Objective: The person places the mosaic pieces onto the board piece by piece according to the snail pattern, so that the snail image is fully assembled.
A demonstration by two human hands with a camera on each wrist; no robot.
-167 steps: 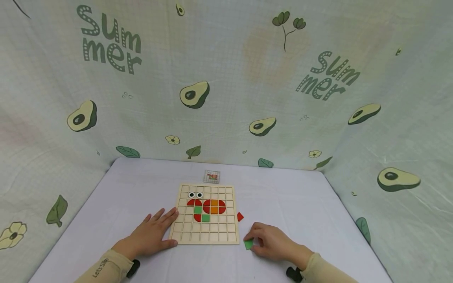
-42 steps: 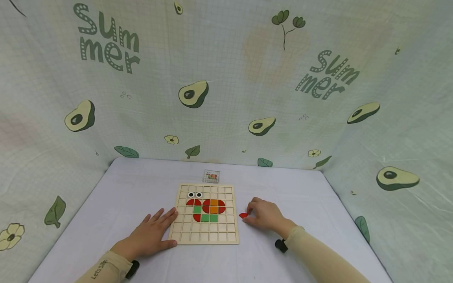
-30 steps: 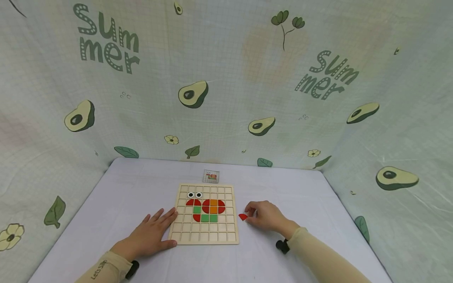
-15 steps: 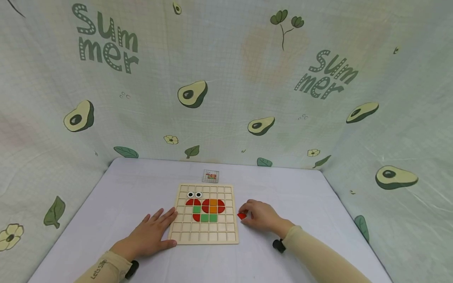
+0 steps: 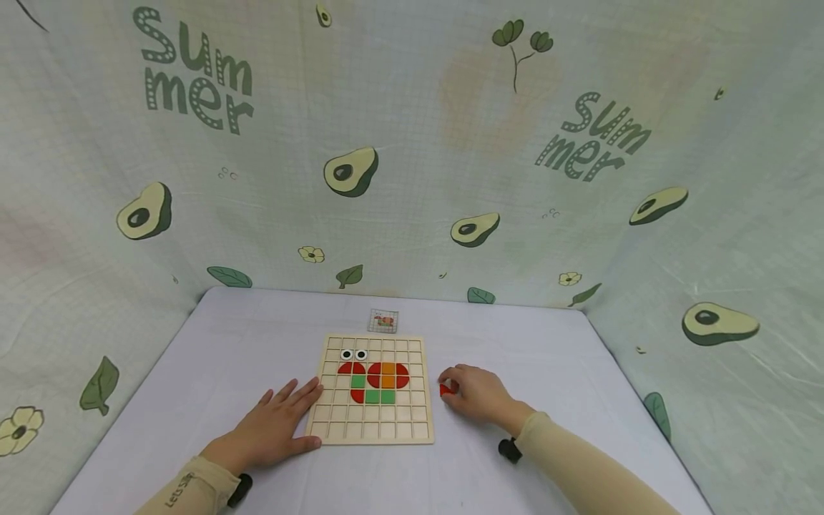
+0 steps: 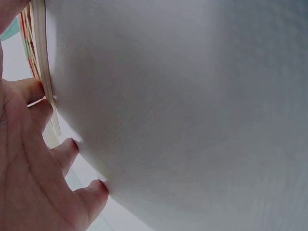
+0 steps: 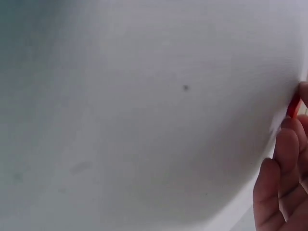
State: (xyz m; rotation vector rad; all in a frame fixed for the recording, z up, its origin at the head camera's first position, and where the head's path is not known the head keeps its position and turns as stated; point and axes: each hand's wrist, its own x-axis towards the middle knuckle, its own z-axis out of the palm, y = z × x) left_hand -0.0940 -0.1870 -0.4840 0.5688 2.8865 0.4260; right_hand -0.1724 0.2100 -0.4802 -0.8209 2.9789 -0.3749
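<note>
A pale wooden grid board (image 5: 370,433) lies flat in the head view, with red, green and orange tiles and two eye tiles set in its cells. My left hand (image 5: 273,423) rests with spread fingers at the board's left edge. In the left wrist view, fingertips of the left hand (image 6: 33,159) touch the board's side (image 6: 43,53). Right of the board, my right hand (image 5: 481,395) pinches a red quarter-circle tile (image 5: 445,390) just above or on the table. The fingers partly cover that tile. The right wrist view shows the red tile (image 7: 293,107) edge-on between thumb and fingers.
Behind the board lies a small pattern card (image 5: 383,321) with a tile picture in similar colours. A white cloth (image 5: 515,329) covers the table. A printed curtain (image 5: 412,214) encloses the back and sides.
The green square once in my right hand now sits in the board's lower row. That hand moved up to the red tile and has been turning it in its fingers. My left hand stays put.
</note>
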